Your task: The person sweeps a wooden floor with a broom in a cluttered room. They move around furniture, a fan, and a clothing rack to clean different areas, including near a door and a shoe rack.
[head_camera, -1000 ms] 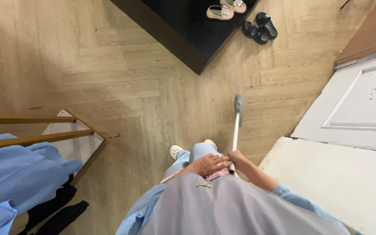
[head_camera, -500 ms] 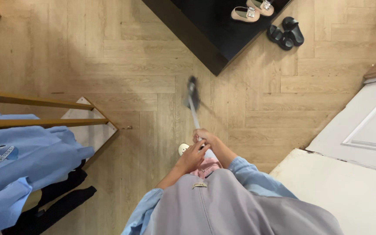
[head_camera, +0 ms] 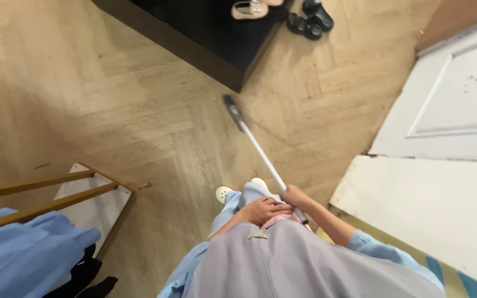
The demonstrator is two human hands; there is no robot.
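Vantage: we look from a single camera worn on the person's head, tipped steeply down over the chest and legs
Facing: forward and down onto the wooden floor (head_camera: 111, 94), toward the black mat (head_camera: 216, 33) at the top edge
Nearness: closest to us are the left hand (head_camera: 263, 209) and right hand (head_camera: 295, 196) on the long handle (head_camera: 260, 152); the floor lies well below
Framing: white door (head_camera: 459, 94) at right, wooden rack (head_camera: 45, 185) at lower left
Overlap: one view only, nothing shared

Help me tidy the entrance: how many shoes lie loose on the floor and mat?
3 in view: one beige shoe on the black mat, cut by the top edge, and two black shoes beside it on the wooden floor. More may lie beyond the frame.
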